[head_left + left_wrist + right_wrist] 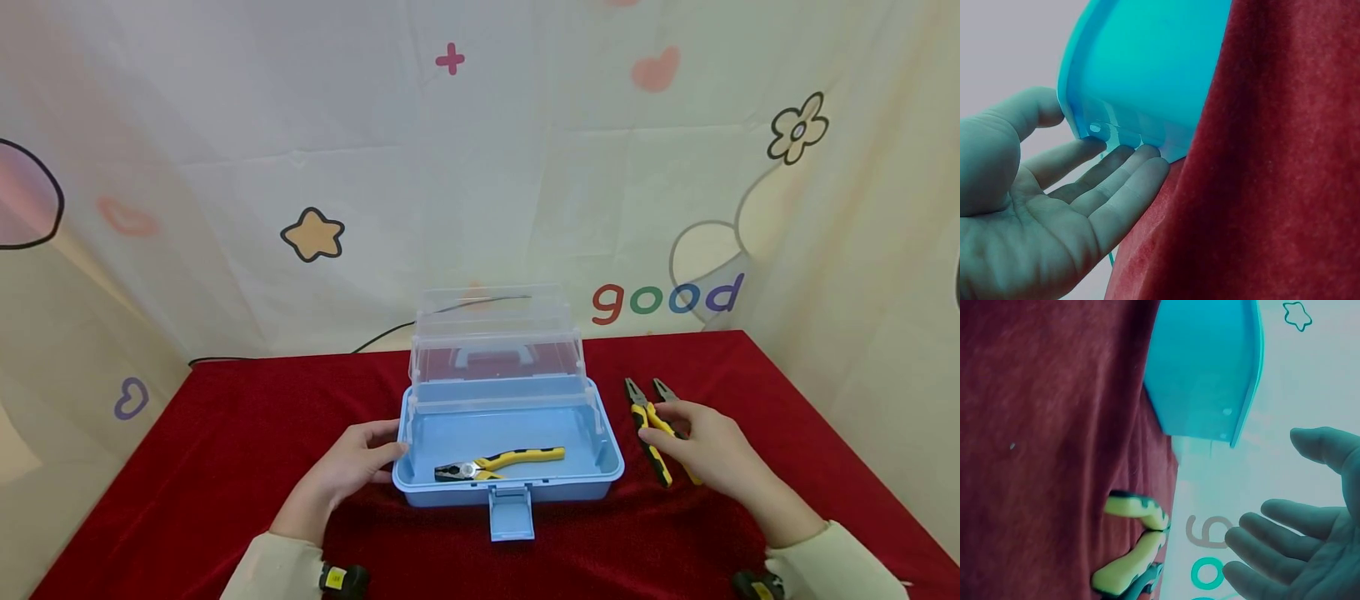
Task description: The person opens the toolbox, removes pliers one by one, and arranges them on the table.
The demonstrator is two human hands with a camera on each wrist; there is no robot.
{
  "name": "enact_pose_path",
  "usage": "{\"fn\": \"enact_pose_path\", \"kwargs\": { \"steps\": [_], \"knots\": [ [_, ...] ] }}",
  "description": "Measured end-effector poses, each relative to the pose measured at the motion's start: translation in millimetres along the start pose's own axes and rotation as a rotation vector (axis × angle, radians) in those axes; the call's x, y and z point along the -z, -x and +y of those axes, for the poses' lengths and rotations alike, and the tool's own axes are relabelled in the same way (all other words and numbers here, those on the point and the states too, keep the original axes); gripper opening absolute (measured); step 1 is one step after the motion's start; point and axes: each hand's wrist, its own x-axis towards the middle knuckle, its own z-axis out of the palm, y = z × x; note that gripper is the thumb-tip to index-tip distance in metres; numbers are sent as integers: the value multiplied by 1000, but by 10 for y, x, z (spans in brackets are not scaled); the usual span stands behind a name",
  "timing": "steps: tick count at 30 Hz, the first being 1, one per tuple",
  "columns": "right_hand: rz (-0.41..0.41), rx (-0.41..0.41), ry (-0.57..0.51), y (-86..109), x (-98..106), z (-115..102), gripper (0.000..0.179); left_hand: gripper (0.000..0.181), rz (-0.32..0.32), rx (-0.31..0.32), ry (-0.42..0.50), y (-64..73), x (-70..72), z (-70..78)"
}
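Observation:
A light-blue toolbox (510, 496) with its clear lid (495, 358) raised sits mid-table. Inside lies a pair of combination pliers (521, 457) with yellow and black handles. My left hand (360, 462) holds the toolbox's left end, its thumb at the rim and its fingers against the side wall (1147, 128). Two more pairs of pliers lie to the right of the box, the nearer one (647, 429) and the farther one (664, 390). Over these hovers my right hand (708, 442), thumb and fingers spread, partly hiding the farther pair; the right wrist view shows nothing in its grasp.
Red cloth (277, 442) covers the table. At the front of the toolbox a latch (512, 517) hangs down. A black cable (382, 336) runs along the back edge, before a printed white curtain (495, 183).

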Motion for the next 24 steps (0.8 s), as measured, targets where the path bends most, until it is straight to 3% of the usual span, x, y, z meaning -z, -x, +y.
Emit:
{"fn": "enact_pose_path", "kwargs": {
  "steps": [24],
  "knots": [
    [0,105,-29,25,-83,-297,62,49,-7,4,-18,19,7,18]
  ]
}}
